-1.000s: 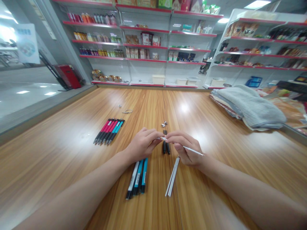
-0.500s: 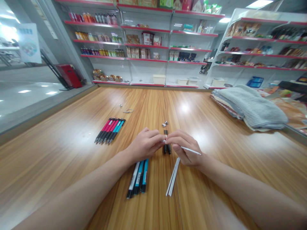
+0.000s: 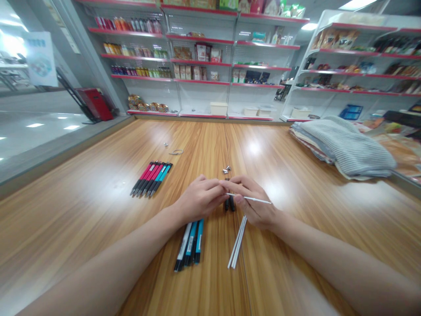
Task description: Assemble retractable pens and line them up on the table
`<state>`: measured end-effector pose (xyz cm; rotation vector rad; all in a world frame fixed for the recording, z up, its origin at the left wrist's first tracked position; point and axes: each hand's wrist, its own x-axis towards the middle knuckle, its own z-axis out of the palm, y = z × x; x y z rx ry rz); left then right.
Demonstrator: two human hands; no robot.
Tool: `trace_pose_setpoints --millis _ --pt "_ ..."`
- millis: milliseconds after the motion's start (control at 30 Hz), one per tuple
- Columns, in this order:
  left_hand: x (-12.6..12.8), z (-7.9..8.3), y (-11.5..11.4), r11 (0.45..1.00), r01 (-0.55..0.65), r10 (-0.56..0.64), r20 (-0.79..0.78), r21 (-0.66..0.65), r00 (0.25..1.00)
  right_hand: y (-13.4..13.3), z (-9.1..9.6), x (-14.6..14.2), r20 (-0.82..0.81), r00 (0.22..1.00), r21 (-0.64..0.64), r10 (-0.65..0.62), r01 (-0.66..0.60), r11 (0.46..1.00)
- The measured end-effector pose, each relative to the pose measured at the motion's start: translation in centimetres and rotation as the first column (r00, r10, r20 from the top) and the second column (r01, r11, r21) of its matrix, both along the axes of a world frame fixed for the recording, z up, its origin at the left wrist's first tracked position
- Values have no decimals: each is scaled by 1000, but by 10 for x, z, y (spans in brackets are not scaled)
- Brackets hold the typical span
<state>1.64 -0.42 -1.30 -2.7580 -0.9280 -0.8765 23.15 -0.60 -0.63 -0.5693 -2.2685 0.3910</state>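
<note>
A thin white pen refill (image 3: 253, 199) spans the gap between my two hands above the table. My left hand (image 3: 202, 197) pinches its left end with closed fingers. On the right, my right hand (image 3: 255, 204) has its thumb against the refill, and its forefinger reaches over to the left fingertips. Black pen grips (image 3: 231, 203) lie beneath the hands, partly covered. Small silver pen tips (image 3: 226, 170) sit just beyond. Blue and white pen barrels (image 3: 190, 243) lie under my left wrist. Loose white refills (image 3: 237, 245) rest below my right hand.
A row of pink and turquoise pens (image 3: 151, 179) lies on the left of the wooden table (image 3: 98, 245). Behind it are a wire loop (image 3: 176, 152) and a tiny metal piece (image 3: 165, 144). Folded cloths (image 3: 345, 147) are stacked at the right. Stocked shelves (image 3: 200, 81) stand beyond the table.
My right fingers have stretched left to the left hand's fingertips. The refill now shows along more of its length and lies slightly higher at its right end. My left hand has barely moved.
</note>
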Motion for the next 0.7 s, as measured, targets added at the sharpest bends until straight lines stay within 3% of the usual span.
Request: trace_pose_setpoints --millis 133,400,700 --pt "0 2 -2 1000 7 -8 -18 -15 1000 1 1 -1 29 1000 -5 1 -1 1000" --pt "-2 3 0 999 -46 46 -7 -1 999 -2 2 4 -168 984 61 -54 65 996" --pt "0 3 -1 993 -36 46 86 -116 995 3 0 -1 37 995 34 -90 89 995"
